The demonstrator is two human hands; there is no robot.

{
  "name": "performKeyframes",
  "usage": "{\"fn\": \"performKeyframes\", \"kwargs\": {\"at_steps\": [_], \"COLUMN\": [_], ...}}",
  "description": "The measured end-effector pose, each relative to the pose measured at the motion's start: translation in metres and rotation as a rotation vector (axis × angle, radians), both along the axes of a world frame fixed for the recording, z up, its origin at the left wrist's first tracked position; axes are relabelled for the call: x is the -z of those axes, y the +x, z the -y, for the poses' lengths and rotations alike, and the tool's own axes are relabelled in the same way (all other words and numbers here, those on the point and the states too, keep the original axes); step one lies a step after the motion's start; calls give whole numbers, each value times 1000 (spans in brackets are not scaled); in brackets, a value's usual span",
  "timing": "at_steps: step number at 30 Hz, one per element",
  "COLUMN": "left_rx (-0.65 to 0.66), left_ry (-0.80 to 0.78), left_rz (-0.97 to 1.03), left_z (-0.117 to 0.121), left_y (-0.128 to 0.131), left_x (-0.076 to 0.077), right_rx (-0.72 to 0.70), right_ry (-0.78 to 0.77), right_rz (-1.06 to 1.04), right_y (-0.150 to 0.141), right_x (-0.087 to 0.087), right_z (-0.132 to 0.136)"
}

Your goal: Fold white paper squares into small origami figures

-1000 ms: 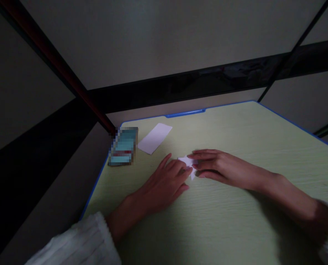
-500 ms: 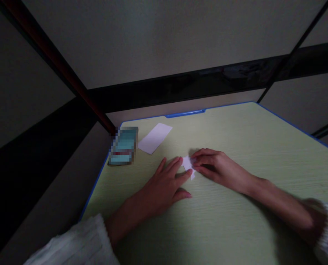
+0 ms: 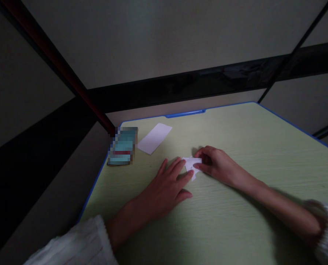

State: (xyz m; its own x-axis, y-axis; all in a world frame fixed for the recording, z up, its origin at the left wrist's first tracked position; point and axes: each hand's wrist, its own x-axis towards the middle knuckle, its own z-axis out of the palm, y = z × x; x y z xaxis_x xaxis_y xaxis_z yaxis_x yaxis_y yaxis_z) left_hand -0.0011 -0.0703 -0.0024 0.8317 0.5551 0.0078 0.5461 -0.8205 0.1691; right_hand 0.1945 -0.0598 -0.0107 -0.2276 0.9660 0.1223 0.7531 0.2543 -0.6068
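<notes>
A small piece of folded white paper (image 3: 191, 164) lies on the table between my two hands, with pointed corners showing. My left hand (image 3: 166, 186) rests flat with its fingers spread, and its fingertips touch the paper's left edge and lower part. From the other side my right hand (image 3: 217, 163) pinches the paper's right edge, thumb on the near side and the other fingers curled. Part of the paper is hidden under the fingertips.
A larger white paper sheet (image 3: 155, 138) lies further back to the left. Beside it, at the table's left edge, is a pixelated, phone-like flat object (image 3: 123, 146). The pale wood-grain table (image 3: 235, 221) has a blue rim, with cabinet-like panels behind.
My right hand has shifted slightly right and curled its fingers into a pinch on the paper. My left fingers have spread, uncovering more of the paper.
</notes>
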Motion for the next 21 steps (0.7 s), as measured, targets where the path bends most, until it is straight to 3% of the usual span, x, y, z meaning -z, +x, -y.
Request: {"fn": "performKeyframes", "kwargs": {"at_steps": [13, 21], "left_rx": [46, 46], "left_ry": [40, -35], "left_rz": [-8, 18], "left_z": [-1, -7], "left_y": [0, -3], "left_x": [2, 0], "right_rx": [64, -96], "right_ry": [-9, 105], "right_rz": [70, -37], "right_y": [-8, -6], "right_x": [-1, -3], "right_z": [0, 2]}}
